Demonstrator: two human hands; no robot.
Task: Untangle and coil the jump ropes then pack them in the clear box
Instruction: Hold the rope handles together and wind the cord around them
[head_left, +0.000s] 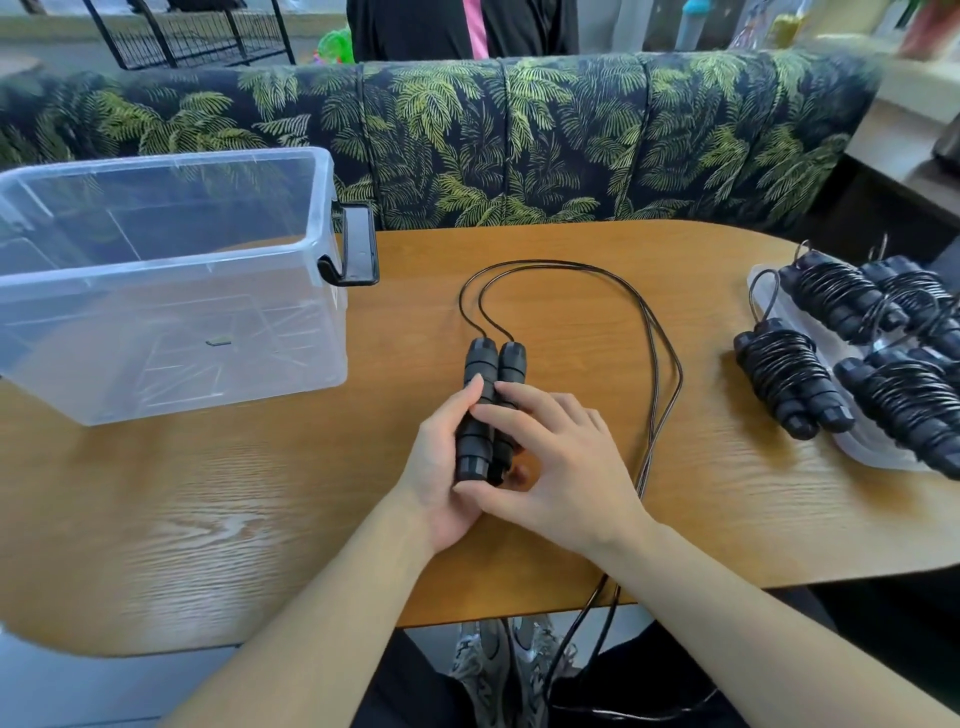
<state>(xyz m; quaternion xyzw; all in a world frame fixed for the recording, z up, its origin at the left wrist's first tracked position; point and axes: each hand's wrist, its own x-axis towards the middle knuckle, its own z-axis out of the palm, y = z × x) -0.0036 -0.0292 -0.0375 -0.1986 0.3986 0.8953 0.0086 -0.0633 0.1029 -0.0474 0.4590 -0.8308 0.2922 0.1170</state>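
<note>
Your left hand (441, 467) and right hand (558, 462) curl fingers around paired rope handles (491, 395), frame centre; clear box (322, 208) upper left.

Black jump-rope handles (488, 395) side by side (cord (655, 364) uncoiled) beside clear box (171, 291).

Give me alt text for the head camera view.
Both hands, left hand and right hand, hold two black jump rope handles together on a wooden table. Clear box left; coiled ropes right.
</note>
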